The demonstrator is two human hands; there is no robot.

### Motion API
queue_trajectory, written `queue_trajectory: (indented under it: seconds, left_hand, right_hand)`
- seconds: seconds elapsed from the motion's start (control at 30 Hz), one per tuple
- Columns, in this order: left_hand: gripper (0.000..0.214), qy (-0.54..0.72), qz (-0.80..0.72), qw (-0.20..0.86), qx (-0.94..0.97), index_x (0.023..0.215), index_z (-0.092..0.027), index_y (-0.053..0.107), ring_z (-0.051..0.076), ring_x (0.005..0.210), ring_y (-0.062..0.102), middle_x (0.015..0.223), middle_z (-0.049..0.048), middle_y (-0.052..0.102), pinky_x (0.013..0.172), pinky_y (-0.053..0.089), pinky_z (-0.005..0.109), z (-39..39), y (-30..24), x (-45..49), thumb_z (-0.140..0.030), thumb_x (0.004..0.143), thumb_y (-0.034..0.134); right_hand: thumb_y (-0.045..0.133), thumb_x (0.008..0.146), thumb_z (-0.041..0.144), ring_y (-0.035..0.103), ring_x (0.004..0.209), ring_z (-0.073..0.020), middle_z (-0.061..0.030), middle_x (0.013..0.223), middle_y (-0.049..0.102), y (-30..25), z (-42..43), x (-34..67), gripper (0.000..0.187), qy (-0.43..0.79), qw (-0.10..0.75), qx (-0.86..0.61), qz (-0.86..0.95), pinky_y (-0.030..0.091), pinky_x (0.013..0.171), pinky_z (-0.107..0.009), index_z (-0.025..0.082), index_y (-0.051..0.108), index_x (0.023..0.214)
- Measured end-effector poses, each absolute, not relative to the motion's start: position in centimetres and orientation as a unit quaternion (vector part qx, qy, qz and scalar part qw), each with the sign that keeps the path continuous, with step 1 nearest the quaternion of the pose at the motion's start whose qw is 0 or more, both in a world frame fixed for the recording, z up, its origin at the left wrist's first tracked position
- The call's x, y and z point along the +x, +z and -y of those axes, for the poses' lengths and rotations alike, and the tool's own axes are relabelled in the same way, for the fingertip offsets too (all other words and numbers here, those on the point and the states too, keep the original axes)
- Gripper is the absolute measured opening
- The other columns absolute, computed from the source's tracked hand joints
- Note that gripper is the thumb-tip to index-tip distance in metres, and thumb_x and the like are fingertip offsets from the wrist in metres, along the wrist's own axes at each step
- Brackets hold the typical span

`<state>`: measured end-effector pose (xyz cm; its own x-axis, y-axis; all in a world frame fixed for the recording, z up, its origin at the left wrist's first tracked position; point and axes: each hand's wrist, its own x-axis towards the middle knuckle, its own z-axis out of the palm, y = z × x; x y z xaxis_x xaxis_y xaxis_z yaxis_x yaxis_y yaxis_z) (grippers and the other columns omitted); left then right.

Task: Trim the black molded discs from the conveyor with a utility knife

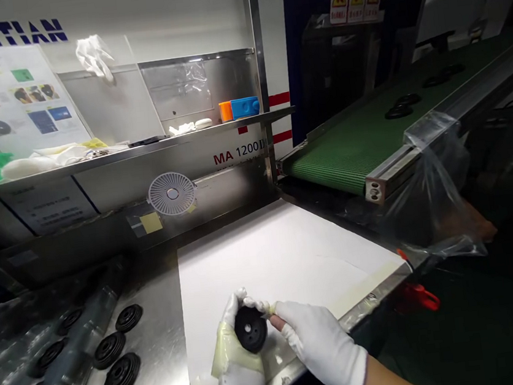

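A black round grooved disc, much like a pulley wheel [250,330], is held upright in my left hand [239,358], which wears a white glove with a pale yellow covering over the palm and thumb. Its face with a small bright centre hole is turned toward me. My right hand [317,340], also in a white glove with the thumb tip bare, is closed at the disc's right rim. Whatever its fingers pinch is too small and hidden to name. Both hands are over the front edge of a white sheet [264,259] on the bench.
Several similar black discs [122,376] lie on the metal bench at left, some beside clear plastic wrap [67,362]. A green conveyor belt [345,154] carries more discs at right. A plastic bag [442,196] hangs from its end. A small fan [172,193] stands below the shelf [140,150].
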<state>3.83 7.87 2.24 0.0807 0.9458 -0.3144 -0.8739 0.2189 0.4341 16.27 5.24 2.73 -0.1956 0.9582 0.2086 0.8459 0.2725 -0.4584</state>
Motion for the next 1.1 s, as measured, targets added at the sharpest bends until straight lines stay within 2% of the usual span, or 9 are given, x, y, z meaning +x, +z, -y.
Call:
queue_trajectory:
  seconds: [0.13,0.27,0.53,0.7,0.9,1.03,1.1]
  left_hand:
    - [0.003,0.628,-0.268,0.726,0.075,0.073,-0.018,0.057,0.013,0.062,0.054,0.065,0.0000,0.052,0.068,0.049,0.029,-7.9,2.7,4.2,-0.018,0.071,0.059]
    - [0.010,0.626,-0.244,0.740,0.021,0.075,-0.018,0.055,0.011,0.062,0.053,0.065,-0.0024,0.051,0.066,0.049,0.027,-7.8,3.0,4.5,-0.012,0.069,0.061]
    - [0.016,0.667,-0.234,0.707,0.022,0.078,-0.019,0.055,0.009,0.064,0.054,0.066,-0.0029,0.052,0.073,0.050,0.026,-8.3,1.5,4.4,-0.006,0.068,0.058]
    - [0.012,0.657,-0.256,0.706,0.060,0.077,-0.019,0.055,0.011,0.066,0.056,0.067,-0.0022,0.055,0.075,0.050,0.027,-8.2,1.8,4.5,-0.011,0.068,0.060]
    - [0.033,0.694,-0.323,0.626,0.151,0.093,-0.022,0.058,0.016,0.085,0.060,0.080,0.0017,0.062,0.081,0.049,0.029,-7.3,1.0,4.8,-0.008,0.064,0.060]
    - [0.037,0.673,-0.309,0.656,0.147,0.106,-0.022,0.056,0.022,0.096,0.058,0.094,0.0072,0.063,0.084,0.048,0.037,-7.3,0.7,4.2,-0.016,0.070,0.055]
    - [0.038,0.648,-0.302,0.688,0.125,0.109,-0.021,0.055,0.024,0.093,0.059,0.093,0.0089,0.063,0.082,0.048,0.042,-7.4,1.0,3.8,-0.019,0.071,0.053]
  right_hand:
    - [0.036,0.092,0.033,0.057,0.064,-0.0156,0.0010,0.072,0.062,2.3,-5.2,16.3,0.025,0.091,0.219,-0.595,0.768,0.030,0.055,-0.025,0.023,0.054,0.077]
    - [0.036,0.092,0.033,0.056,0.063,-0.0156,0.0016,0.072,0.062,1.5,-4.6,15.9,0.025,0.091,0.219,-0.600,0.764,0.027,0.054,-0.025,0.023,0.053,0.077]
    - [0.037,0.091,0.033,0.056,0.061,-0.0163,0.0021,0.070,0.062,0.4,-3.8,15.0,0.024,0.093,0.231,-0.604,0.757,0.023,0.052,-0.027,0.024,0.054,0.077]
    - [0.035,0.092,0.032,0.057,0.064,-0.0166,0.0014,0.072,0.062,0.3,-4.0,15.0,0.025,0.094,0.244,-0.623,0.737,0.025,0.054,-0.026,0.024,0.053,0.078]
    - [0.032,0.092,0.033,0.058,0.063,-0.0168,0.0003,0.072,0.063,0.1,-3.5,14.0,0.028,0.104,0.231,-0.621,0.742,0.023,0.051,-0.027,0.023,0.053,0.078]
    - [0.032,0.091,0.031,0.058,0.063,-0.0176,-0.0003,0.072,0.063,0.5,-3.4,14.0,0.026,0.112,0.227,-0.614,0.748,0.024,0.052,-0.027,0.023,0.053,0.079]
    - [0.031,0.092,0.030,0.058,0.064,-0.0169,0.0000,0.072,0.062,0.8,-3.4,14.3,0.026,0.123,0.245,-0.605,0.747,0.026,0.053,-0.026,0.023,0.053,0.079]
